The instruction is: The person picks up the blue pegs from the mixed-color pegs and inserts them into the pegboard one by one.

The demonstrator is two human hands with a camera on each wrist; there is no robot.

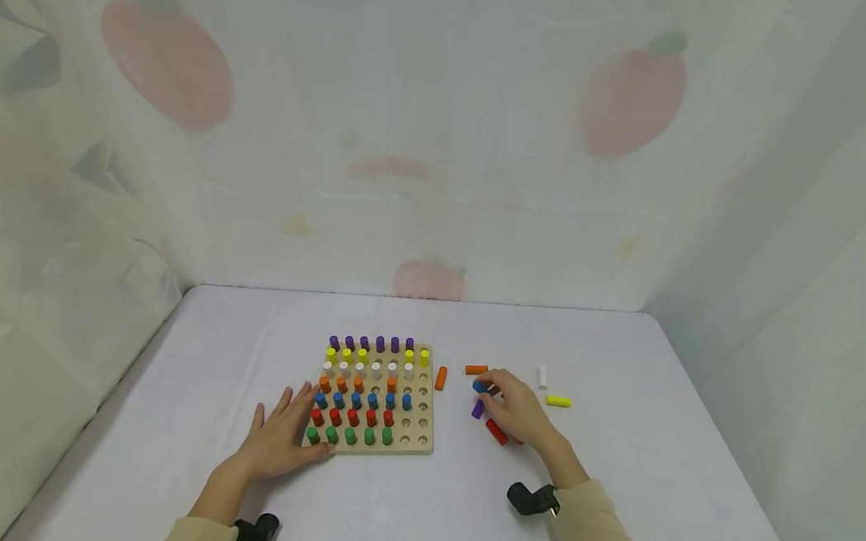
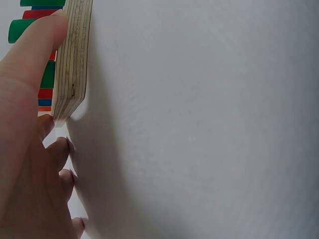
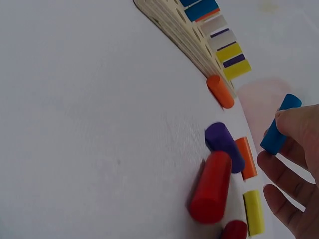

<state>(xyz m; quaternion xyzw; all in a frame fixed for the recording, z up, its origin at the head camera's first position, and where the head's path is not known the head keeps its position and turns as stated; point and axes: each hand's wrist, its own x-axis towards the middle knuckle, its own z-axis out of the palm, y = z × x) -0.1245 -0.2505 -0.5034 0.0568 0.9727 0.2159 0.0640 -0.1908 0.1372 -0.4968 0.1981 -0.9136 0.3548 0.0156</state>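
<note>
A wooden pegboard (image 1: 416, 450) stands on the white table, with rows of purple, yellow, white, orange, blue, red and green pegs upright in its holes. My left hand (image 1: 277, 443) rests at the board's left edge, fingers spread and thumb on the near left corner; in the left wrist view the thumb (image 2: 35, 55) lies against the plywood edge. To the right of the board, my right hand (image 1: 517, 408) pinches a blue peg (image 3: 280, 124) between thumb and fingers. Below that hand lie a purple peg (image 1: 477, 409) and a red peg (image 1: 497, 432), with another red peg (image 3: 234, 230) partly hidden.
Loose on the table are an orange peg (image 1: 441, 378) close to the board's right edge, another orange peg (image 1: 476, 370) farther right, a white peg (image 1: 542, 377) and a yellow peg (image 1: 558, 401). Pale printed curtains (image 1: 441, 139) enclose the table at the back and sides.
</note>
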